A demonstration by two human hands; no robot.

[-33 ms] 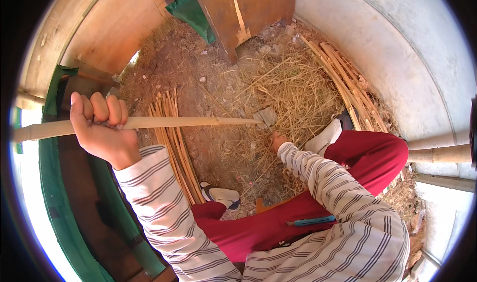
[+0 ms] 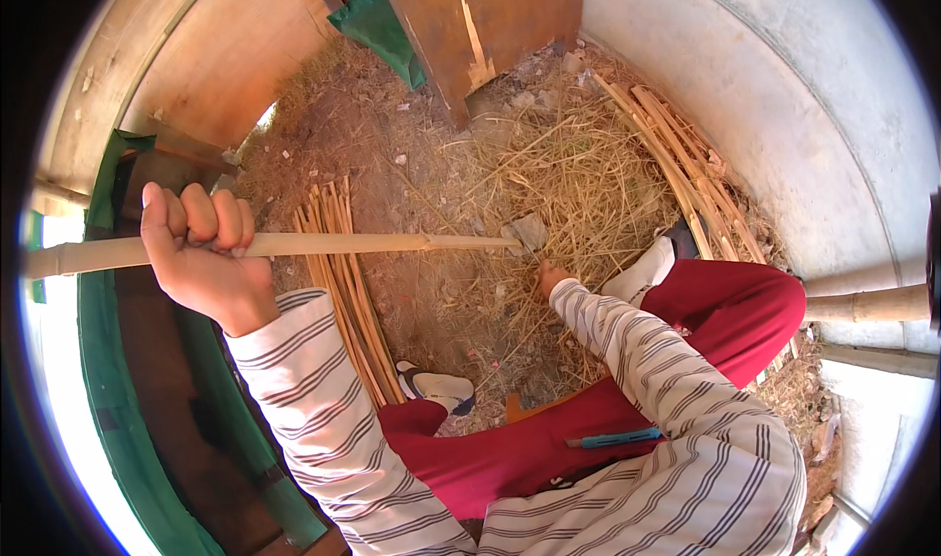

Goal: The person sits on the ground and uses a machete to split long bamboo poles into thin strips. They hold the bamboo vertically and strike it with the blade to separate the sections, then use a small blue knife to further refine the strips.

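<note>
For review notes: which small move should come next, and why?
Perhaps ease the right hand toward the far tip of the long, pale bamboo strip: the left hand grips it, and that tip lies near the right hand, beside a flat grey piece.

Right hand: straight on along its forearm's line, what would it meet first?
Probably the pale strip, at its far end, ahead and left of the right hand; the grey flat piece is close by. Depth is unclear in this view.
</note>
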